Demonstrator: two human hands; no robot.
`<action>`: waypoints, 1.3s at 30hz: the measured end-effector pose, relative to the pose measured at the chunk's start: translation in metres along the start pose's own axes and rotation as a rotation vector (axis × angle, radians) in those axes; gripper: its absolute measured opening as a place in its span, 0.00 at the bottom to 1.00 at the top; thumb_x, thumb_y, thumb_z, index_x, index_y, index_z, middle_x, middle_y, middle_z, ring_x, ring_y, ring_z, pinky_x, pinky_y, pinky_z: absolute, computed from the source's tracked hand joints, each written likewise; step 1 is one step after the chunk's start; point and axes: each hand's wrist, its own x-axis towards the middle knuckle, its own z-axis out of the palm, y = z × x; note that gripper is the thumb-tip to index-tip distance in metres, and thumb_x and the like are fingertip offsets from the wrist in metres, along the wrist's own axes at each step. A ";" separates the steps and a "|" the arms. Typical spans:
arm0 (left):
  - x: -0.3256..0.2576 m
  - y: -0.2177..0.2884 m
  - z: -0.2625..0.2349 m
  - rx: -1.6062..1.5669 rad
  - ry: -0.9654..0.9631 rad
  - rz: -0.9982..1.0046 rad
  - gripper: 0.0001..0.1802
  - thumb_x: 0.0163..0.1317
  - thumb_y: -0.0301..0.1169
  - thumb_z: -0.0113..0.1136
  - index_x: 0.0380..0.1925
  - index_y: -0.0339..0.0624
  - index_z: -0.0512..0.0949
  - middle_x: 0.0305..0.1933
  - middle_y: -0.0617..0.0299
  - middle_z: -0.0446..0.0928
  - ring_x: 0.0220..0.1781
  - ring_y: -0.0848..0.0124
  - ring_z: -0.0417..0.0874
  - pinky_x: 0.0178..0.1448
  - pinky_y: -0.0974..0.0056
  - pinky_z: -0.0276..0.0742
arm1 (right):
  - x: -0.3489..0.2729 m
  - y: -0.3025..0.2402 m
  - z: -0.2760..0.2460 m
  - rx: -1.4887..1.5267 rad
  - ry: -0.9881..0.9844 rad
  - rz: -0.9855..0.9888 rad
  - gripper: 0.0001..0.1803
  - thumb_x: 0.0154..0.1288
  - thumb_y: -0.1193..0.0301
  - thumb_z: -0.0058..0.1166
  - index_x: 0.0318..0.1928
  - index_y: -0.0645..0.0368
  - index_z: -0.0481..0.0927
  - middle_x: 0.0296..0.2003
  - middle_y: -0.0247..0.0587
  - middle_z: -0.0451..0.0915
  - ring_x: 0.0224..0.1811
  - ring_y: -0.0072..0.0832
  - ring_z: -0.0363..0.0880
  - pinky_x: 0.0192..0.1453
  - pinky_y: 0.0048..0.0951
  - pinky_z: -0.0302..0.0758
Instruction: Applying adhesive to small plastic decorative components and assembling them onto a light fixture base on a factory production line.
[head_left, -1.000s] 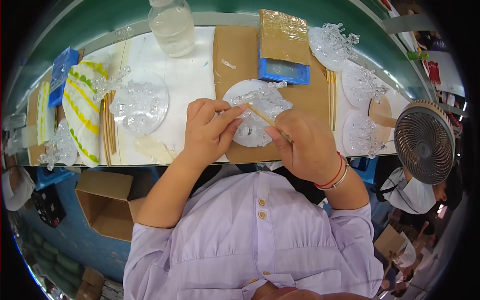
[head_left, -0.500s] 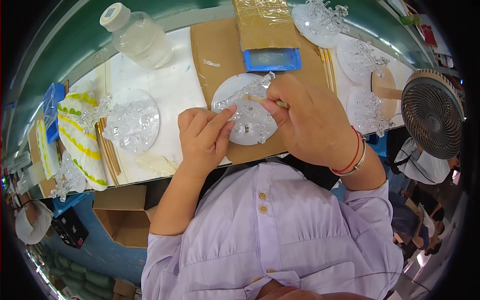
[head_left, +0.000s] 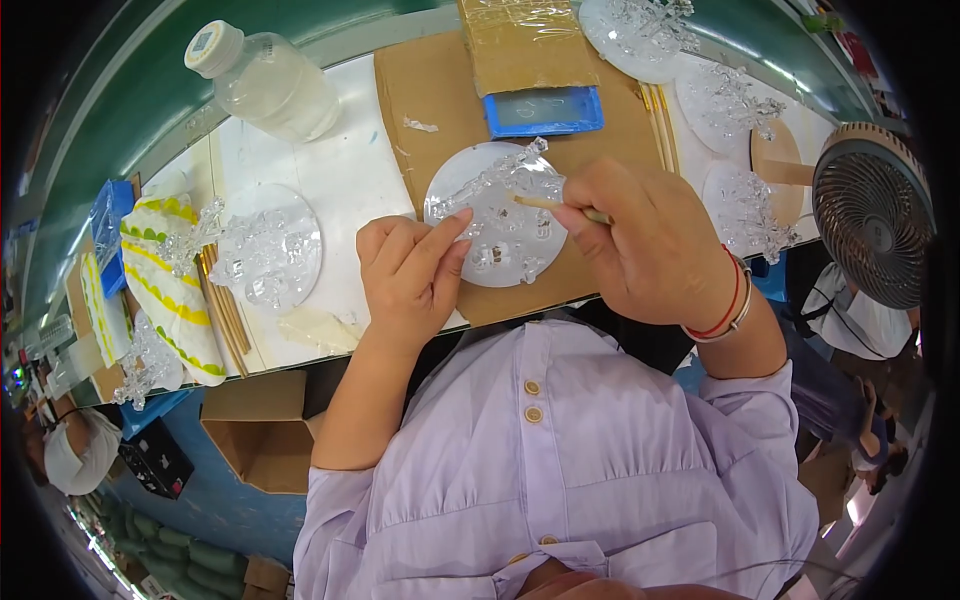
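In front of me lies a white round disc (head_left: 545,245) with small clear crystal-like pieces on it and a clear branching piece (head_left: 490,175) along its far side. My left hand (head_left: 412,270) is at the disc's left edge, thumb and index finger curled over it. Whatever lies between those fingertips is too small or transparent to name. My right hand (head_left: 645,245) pinches a thin wooden stick (head_left: 535,202); its pale tip points left over the disc, close to the branching piece. The stick's far end is partly hidden by my fingers.
Brown cardboard (head_left: 420,90) lies under the disc. Beyond stands a blue tray (head_left: 545,129). A clear bottle (head_left: 280,90), another crystal-covered disc (head_left: 310,235), wooden sticks (head_left: 222,310) and a patterned cloth (head_left: 170,290) are left. More discs (head_left: 740,210) and a fan (head_left: 870,215) are right.
My right hand has drawn back to the right with the stick, whose tip has shifted right over the disc. My left hand stays almost in place. The whole view has tilted slightly.
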 end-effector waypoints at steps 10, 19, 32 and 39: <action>-0.003 0.000 0.000 0.007 0.005 0.003 0.16 0.49 0.24 0.68 0.41 0.46 0.84 0.26 0.68 0.73 0.35 0.67 0.70 0.44 0.65 0.64 | -0.026 0.008 0.014 0.056 0.089 -0.169 0.09 0.52 0.75 0.57 0.34 0.58 0.71 0.28 0.41 0.73 0.28 0.40 0.74 0.30 0.35 0.70; -0.003 0.000 0.000 0.003 -0.006 0.004 0.16 0.49 0.26 0.68 0.41 0.47 0.84 0.27 0.68 0.73 0.35 0.66 0.71 0.44 0.65 0.65 | -0.038 -0.008 0.029 -0.247 -0.069 -0.440 0.11 0.50 0.75 0.60 0.28 0.59 0.69 0.30 0.43 0.76 0.26 0.31 0.74 0.30 0.28 0.69; -0.003 0.000 0.000 0.007 -0.012 -0.004 0.17 0.47 0.25 0.69 0.41 0.47 0.85 0.27 0.67 0.74 0.35 0.67 0.71 0.44 0.64 0.65 | -0.029 0.000 0.003 0.001 0.133 -0.007 0.08 0.61 0.75 0.60 0.35 0.62 0.73 0.25 0.42 0.73 0.24 0.39 0.74 0.26 0.34 0.70; -0.002 0.000 0.001 -0.007 -0.005 0.007 0.16 0.51 0.23 0.67 0.42 0.44 0.84 0.37 0.62 0.78 0.40 0.63 0.74 0.46 0.63 0.70 | -0.041 0.002 0.007 0.068 0.145 -0.008 0.08 0.60 0.75 0.60 0.34 0.62 0.73 0.25 0.41 0.72 0.24 0.39 0.74 0.26 0.34 0.70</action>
